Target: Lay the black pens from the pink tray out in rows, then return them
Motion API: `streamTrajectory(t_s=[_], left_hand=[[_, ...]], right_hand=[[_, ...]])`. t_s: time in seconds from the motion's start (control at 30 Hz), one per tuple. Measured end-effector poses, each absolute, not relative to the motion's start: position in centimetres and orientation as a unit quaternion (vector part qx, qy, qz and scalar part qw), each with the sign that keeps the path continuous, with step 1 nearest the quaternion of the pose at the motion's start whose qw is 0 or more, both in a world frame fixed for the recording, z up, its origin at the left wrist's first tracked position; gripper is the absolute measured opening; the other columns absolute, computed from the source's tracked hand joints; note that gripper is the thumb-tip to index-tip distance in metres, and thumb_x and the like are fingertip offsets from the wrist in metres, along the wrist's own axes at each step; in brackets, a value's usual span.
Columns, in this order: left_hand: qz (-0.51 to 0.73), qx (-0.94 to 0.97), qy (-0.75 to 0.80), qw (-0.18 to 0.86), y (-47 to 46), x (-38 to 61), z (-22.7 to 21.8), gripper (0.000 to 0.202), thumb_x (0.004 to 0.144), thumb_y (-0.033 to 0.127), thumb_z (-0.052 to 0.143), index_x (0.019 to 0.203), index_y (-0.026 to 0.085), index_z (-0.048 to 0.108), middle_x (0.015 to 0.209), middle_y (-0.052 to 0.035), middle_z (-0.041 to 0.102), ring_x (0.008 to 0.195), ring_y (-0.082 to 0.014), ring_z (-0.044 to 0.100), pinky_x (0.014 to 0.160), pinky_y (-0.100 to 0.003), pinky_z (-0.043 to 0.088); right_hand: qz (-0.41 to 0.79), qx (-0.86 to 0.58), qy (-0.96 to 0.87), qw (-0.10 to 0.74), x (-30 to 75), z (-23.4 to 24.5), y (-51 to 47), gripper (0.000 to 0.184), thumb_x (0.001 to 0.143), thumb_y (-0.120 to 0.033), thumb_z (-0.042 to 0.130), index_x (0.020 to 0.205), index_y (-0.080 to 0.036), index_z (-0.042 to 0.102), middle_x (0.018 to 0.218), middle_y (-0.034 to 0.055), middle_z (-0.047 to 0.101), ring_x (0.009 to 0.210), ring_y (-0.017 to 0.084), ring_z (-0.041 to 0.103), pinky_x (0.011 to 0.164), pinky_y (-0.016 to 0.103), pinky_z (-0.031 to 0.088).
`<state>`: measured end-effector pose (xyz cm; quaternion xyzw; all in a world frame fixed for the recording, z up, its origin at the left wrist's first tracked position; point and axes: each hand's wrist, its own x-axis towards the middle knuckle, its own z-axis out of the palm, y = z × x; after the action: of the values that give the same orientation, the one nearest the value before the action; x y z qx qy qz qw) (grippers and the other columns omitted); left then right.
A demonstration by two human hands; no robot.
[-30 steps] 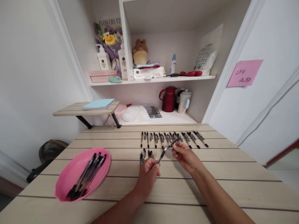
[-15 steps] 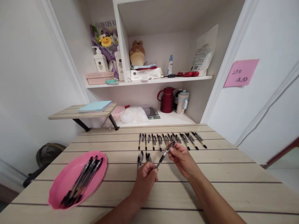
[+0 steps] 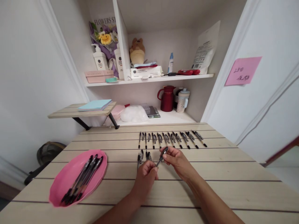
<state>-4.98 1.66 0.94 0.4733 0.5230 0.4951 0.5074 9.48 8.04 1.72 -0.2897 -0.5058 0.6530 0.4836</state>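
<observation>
Between my hands is a black gel pen [image 3: 158,162], tilted up to the right. My left hand [image 3: 147,171] is closed on its lower barrel. My right hand [image 3: 175,159] pinches the dark pen cap [image 3: 164,150] at the upper end; whether it is fully seated I cannot tell. Just beyond the left hand lie two more pens [image 3: 138,160] with caps [image 3: 141,153] beside them. Farther back runs a row of several uncapped pens [image 3: 153,140], with their caps [image 3: 149,137] alongside. At left, a pink tray [image 3: 56,186] holds several capped pens [image 3: 81,179].
A small raised shelf [image 3: 67,111] with blue paper [image 3: 94,105] stands at the table's back left. Behind the table [image 3: 210,193], a white cabinet holds a red jug [image 3: 167,98], a cup [image 3: 183,100] and a plastic bag [image 3: 134,114]. A pink note [image 3: 243,71] hangs at right.
My right hand has moved down and left with the cap, closer to my left hand. Less of the pen's grip and tip shows now. The left hand has stayed nearly still.
</observation>
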Motion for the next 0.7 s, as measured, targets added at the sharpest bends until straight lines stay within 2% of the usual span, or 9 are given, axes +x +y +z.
streamTrajectory(t_s=[0.3,0.5,0.7], left_hand=[[0.521,0.475,0.519,0.483,1.7,-5.1,1.2,0.009,0.067,0.021,0.051,0.059,0.017,0.047,0.048,0.0046,0.046,0.048,-0.0076,0.038,0.051,-0.019,0.031],[0.518,0.465,0.527,0.487,1.6,-5.2,1.2,0.009,0.068,0.019,0.050,0.060,0.017,0.046,0.048,0.0056,0.044,0.044,-0.0058,0.033,0.048,-0.018,0.027],[0.524,0.460,0.515,0.498,1.7,-5.3,1.1,0.011,0.067,0.021,0.052,0.059,0.017,0.046,0.047,0.0058,0.045,0.043,-0.0052,0.033,0.046,-0.017,0.026]], right_hand=[[0.661,-0.290,-0.508,0.470,8.9,1.6,7.7,0.027,0.060,-0.035,0.072,0.078,-0.016,0.063,0.056,-0.0026,0.054,0.050,0.008,0.044,0.050,0.022,0.032],[0.659,-0.286,-0.513,0.469,8.5,1.5,7.5,0.025,0.063,-0.033,0.071,0.080,-0.016,0.062,0.059,-0.0027,0.054,0.052,0.008,0.046,0.051,0.021,0.033],[0.664,-0.283,-0.510,0.468,8.2,1.4,7.4,0.027,0.064,-0.034,0.070,0.082,-0.016,0.062,0.060,-0.0031,0.053,0.051,0.007,0.045,0.050,0.021,0.032]])
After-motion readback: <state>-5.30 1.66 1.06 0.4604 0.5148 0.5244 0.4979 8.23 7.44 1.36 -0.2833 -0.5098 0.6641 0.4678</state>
